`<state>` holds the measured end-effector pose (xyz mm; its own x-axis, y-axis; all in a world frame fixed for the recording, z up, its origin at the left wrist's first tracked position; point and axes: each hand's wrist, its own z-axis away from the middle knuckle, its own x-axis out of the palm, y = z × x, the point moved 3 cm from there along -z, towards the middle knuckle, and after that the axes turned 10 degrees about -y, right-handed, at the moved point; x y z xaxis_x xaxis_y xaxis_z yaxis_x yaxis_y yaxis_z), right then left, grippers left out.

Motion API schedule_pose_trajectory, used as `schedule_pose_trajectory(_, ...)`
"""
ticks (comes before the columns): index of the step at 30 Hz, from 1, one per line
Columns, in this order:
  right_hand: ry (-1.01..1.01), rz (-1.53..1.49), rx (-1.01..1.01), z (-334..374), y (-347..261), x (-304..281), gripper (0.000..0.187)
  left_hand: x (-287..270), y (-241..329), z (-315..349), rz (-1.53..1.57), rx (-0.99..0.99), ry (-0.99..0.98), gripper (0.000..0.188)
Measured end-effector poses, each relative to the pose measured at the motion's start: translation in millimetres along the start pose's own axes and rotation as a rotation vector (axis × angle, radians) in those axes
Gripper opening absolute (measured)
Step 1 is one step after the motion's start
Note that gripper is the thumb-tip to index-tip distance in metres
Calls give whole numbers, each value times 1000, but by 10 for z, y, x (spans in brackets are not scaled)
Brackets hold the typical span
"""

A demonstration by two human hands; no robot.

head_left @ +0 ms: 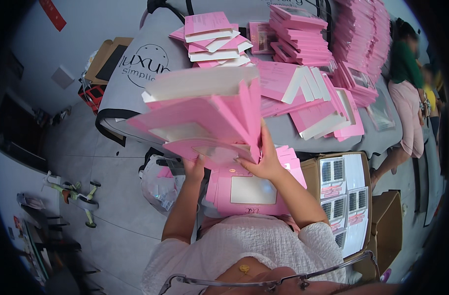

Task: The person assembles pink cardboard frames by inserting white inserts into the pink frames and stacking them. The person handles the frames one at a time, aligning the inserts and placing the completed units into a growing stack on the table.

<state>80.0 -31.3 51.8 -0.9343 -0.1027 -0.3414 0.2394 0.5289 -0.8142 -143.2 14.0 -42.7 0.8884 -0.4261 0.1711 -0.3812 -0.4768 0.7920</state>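
Observation:
A loose bundle of pink window cartons (185, 120) is held up in front of me, tilted and partly fanned, with white inner flaps showing at the top. My left hand (195, 167) grips its lower edge, thumb in front and most fingers hidden behind. Around the lower right corner is my right hand (266, 160), its thumb pressed on the front. Below them a pile of flat pink window cartons (254, 189) lies on my lap. Beyond the bundle, pink cartons with white flaps (303, 93) lie overlapping on the grey-covered surface (121, 93).
More pink cartons (209, 42) are piled at the back left. Stacked pink boxes (300, 42) and a tall plastic-wrapped stack (359, 34) stand at the back right. An open cardboard box (310, 172) holds packs beside me. A plastic bag (158, 189) is at left; a person (406, 83) stands right.

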Motion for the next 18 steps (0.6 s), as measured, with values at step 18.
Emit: schedule_pose_trajectory(18,526,-653,512,50,291,-1184,51,969,3,-1542,53,-506,-352,59)
